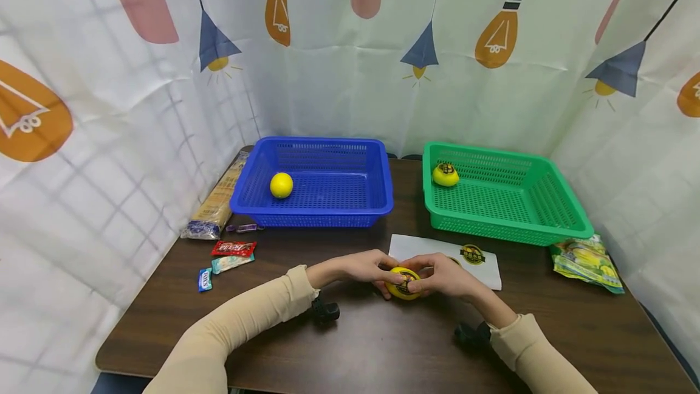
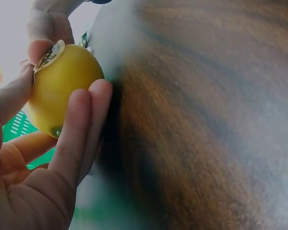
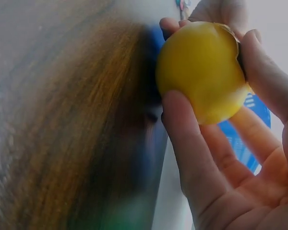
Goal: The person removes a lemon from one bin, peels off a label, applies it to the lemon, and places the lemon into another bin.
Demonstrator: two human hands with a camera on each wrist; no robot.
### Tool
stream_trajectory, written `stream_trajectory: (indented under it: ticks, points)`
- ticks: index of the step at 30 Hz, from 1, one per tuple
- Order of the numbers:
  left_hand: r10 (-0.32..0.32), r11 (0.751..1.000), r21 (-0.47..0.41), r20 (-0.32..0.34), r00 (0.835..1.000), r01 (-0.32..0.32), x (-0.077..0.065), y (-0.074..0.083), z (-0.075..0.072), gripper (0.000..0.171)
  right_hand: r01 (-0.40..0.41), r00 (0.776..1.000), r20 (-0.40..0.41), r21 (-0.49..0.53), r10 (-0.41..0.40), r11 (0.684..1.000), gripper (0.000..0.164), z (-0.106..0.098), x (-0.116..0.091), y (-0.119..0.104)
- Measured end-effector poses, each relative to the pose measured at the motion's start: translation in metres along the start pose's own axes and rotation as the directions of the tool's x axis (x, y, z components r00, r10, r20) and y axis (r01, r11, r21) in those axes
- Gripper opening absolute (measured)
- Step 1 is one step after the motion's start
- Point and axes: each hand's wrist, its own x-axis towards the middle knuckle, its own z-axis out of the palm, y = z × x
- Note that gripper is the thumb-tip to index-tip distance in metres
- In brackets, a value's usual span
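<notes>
Both hands hold one yellow lemon low over the middle of the table. A round black-and-gold sticker sits on its upper side, and part of the sticker's edge stands off the peel. My left hand grips the lemon from the left, thumb at the sticker and fingers on the lemon's side. From the right, my right hand holds it the same way, its thumb against the sticker's edge. A white sheet with another such sticker lies just behind the hands.
Behind stand a blue basket holding a yellow fruit and a green basket holding a stickered lemon. Small wrapped snacks and a long clear packet lie left. A green-yellow bag lies right.
</notes>
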Motion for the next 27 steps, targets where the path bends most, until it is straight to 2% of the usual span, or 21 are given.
stream_trajectory:
  ticks: [8, 20, 24, 27]
  points:
    - [0.010, 1.000, -0.027, 0.015, 1.000, -0.009, 0.001, -0.001, -0.002, 0.033, 0.016, 0.998, 0.054, 0.084, -0.021, 0.996, 0.054, -0.005, -0.001, 0.004]
    - [0.006, 0.998, -0.064, 0.031, 0.999, -0.004, 0.000, -0.004, -0.005, 0.039, 0.061, 0.991, 0.109, 0.103, -0.072, 0.993, 0.051, -0.011, 0.000, 0.011]
    - [-0.003, 0.998, -0.064, 0.019, 1.000, 0.004, 0.000, -0.006, -0.004, 0.039, 0.068, 0.995, 0.075, 0.029, -0.070, 0.997, 0.052, -0.010, -0.005, 0.011]
    - [0.002, 0.999, -0.041, -0.010, 1.000, -0.003, -0.002, -0.008, -0.005, 0.039, 0.121, 0.993, 0.001, -0.137, -0.122, 0.983, 0.055, -0.007, -0.008, 0.009]
